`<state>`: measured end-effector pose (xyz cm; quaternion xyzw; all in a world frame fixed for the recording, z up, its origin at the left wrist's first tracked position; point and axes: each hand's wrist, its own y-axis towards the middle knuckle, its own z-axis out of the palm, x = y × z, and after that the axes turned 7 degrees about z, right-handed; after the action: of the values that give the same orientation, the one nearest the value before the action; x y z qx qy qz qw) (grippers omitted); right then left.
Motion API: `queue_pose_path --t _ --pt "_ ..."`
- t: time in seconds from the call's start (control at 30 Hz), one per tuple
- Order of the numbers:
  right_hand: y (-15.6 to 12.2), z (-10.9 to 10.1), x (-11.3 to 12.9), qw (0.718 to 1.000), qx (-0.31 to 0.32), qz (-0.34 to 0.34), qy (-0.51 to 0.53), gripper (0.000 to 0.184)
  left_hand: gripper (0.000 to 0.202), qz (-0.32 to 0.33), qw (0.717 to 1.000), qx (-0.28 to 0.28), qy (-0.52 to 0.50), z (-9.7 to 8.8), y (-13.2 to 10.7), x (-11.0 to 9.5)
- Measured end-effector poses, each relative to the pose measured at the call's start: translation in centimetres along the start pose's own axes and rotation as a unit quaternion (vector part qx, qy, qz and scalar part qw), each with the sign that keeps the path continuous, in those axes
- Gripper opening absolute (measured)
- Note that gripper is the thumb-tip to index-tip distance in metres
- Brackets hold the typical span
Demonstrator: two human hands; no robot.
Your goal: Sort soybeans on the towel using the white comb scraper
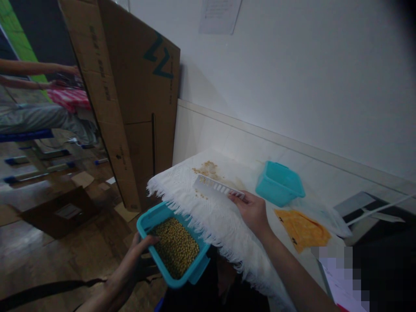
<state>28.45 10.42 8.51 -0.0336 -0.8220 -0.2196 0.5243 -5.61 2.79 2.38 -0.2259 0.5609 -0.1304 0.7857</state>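
My left hand [138, 253] grips the rim of a teal plastic bin [155, 259], its thumb over the inside edge. Yellowish soybeans [177, 247] fill much of that bin, which sits just below the fringed edge of a white cloth [224, 221]. In my right hand [253, 210] is a flat, pale grey plastic piece with a row of slots along one side [211, 187], held low over the cloth. Loose soybeans [208, 167] are scattered on the cloth beyond this piece, and a few more lie by its near edge.
A second teal bin [281, 184] stands against the wall, with an orange cloth [303, 227] in front of it. A tall cardboard box [130, 99] rises on the left. Past it, another person's arms [35, 69] show above a red checked cloth [69, 99].
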Motion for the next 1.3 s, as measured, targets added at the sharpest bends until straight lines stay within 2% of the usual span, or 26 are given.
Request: queue_pose_path --t 0.1,0.33,0.53,0.77,0.87,1.0,1.13,1.3 --pt "0.2 0.1 -0.1 1.000 0.005 -0.005 -0.007 0.040 0.079 0.005 1.000 0.013 0.001 -0.2 0.1 0.2" --pt "-0.1 -0.1 -0.1 0.998 0.040 -0.037 -0.012 0.029 0.050 0.010 1.000 -0.009 0.021 0.3 -0.4 0.1" --pt "-0.3 0.0 0.0 0.999 0.039 -0.035 0.004 0.028 0.054 0.008 1.000 -0.007 0.020 0.3 -0.6 -0.2" --pt "0.0 0.3 -0.7 0.999 0.044 -0.013 0.021 0.033 0.073 0.003 1.000 -0.002 0.017 0.0 0.1 0.2" --pt "0.2 0.3 -0.8 0.997 0.065 -0.001 0.029 0.033 0.071 0.002 1.000 -0.007 0.008 0.0 0.1 0.3" --pt "0.1 0.5 -0.5 0.997 0.050 0.009 0.051 0.036 0.064 0.004 1.000 -0.011 0.006 0.2 -0.1 0.3" --pt "0.2 0.3 -0.6 0.996 0.082 0.006 0.044 0.030 0.056 0.007 1.000 -0.018 0.007 0.3 -0.1 0.3" --pt "0.4 -0.7 -0.8 0.993 0.112 0.005 0.040 0.030 0.060 0.004 1.000 -0.022 0.016 0.2 0.0 0.3"
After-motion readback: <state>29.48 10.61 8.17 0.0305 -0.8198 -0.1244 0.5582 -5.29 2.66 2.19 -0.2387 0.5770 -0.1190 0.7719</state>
